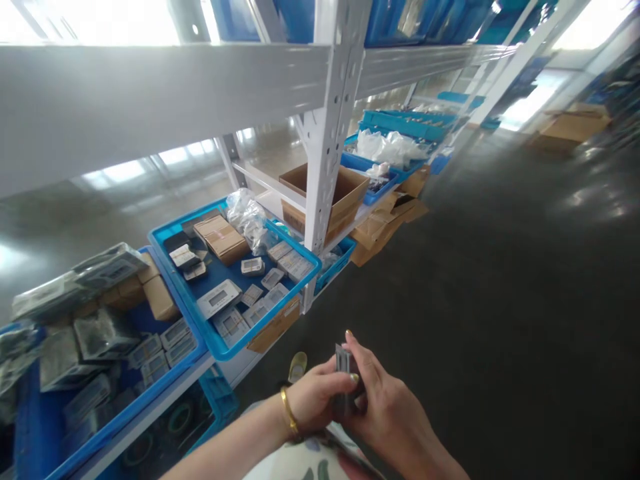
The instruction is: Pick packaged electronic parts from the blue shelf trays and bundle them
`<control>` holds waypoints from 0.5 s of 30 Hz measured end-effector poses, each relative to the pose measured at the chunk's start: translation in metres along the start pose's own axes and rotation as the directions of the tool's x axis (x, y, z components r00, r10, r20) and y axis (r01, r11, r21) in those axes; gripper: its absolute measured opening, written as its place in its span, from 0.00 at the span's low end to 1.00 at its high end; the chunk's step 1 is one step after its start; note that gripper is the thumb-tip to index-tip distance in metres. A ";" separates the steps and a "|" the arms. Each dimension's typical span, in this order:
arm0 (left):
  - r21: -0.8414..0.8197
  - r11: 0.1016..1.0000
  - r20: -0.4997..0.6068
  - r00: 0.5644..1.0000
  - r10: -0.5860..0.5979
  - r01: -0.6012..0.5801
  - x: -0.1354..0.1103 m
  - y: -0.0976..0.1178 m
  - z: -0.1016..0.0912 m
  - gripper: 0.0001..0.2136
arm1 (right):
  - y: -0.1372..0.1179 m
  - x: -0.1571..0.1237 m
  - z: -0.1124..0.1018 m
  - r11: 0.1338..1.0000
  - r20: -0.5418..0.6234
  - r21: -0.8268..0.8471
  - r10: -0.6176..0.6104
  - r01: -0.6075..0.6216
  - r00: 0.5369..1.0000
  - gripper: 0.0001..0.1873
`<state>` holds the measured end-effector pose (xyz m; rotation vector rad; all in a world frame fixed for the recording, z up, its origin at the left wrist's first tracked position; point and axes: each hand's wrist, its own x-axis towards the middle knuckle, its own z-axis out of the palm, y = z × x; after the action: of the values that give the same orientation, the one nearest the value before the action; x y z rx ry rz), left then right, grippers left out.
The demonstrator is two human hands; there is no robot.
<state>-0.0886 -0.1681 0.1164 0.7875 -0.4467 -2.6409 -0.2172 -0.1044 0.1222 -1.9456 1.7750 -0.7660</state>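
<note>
Both of my hands meet low in the middle of the view, over the dark floor. My left hand [315, 399], with a gold bangle on the wrist, and my right hand [385, 400] are both closed on one small grey flat part [344, 365] that stands upright between the fingers. The thumb of my left hand presses against its side, and my right fingers wrap it from the right. The nearest container is a blue tray [220, 343] of small boxed parts on the shelf to the upper left.
A white metal rack with an upright post [327, 147] runs along the left. It carries blue trays with bagged parts [100, 333], an open cardboard box [345, 193] and white bags [387, 148]. Flattened cartons [380, 227] lie on the dark floor [500, 280] to the right.
</note>
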 end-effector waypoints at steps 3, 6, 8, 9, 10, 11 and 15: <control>0.029 0.999 -0.061 0.998 0.030 -0.028 0.011 -0.012 -0.002 0.27 | 0.010 -0.004 0.012 1.000 -0.089 0.025 0.014 -0.012 0.996 0.43; 0.092 0.991 -0.051 0.994 0.098 -0.093 0.019 -0.017 -0.005 0.29 | 0.018 -0.006 0.016 0.994 -0.098 0.074 0.082 -0.075 0.992 0.41; 0.194 0.969 -0.033 0.986 0.164 -0.154 0.023 -0.017 -0.006 0.29 | 0.023 -0.006 0.017 0.990 -0.051 0.103 0.097 -0.091 0.994 0.42; 0.239 0.954 -0.022 0.982 0.189 -0.178 0.024 -0.016 -0.006 0.29 | 0.025 -0.005 0.017 0.989 -0.027 0.114 0.097 -0.093 0.995 0.42; 0.276 0.942 -0.009 0.979 0.201 -0.191 0.024 -0.015 -0.007 0.30 | 0.026 -0.005 0.017 0.988 -0.006 0.121 0.096 -0.094 0.995 0.42; 0.302 0.933 0.000 0.979 0.204 -0.195 0.025 -0.015 -0.007 0.30 | 0.028 -0.004 0.017 0.988 0.007 0.121 0.098 -0.098 0.995 0.42; 0.376 0.922 -0.068 0.989 0.129 -0.094 0.031 -0.015 -0.008 0.25 | 0.029 -0.001 0.021 0.981 0.018 0.111 0.156 -0.157 0.988 0.39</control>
<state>-0.1118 -0.1689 0.0899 0.9585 -0.9578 -2.4315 -0.2267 -0.1080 0.0879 -1.7124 1.8129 -0.7832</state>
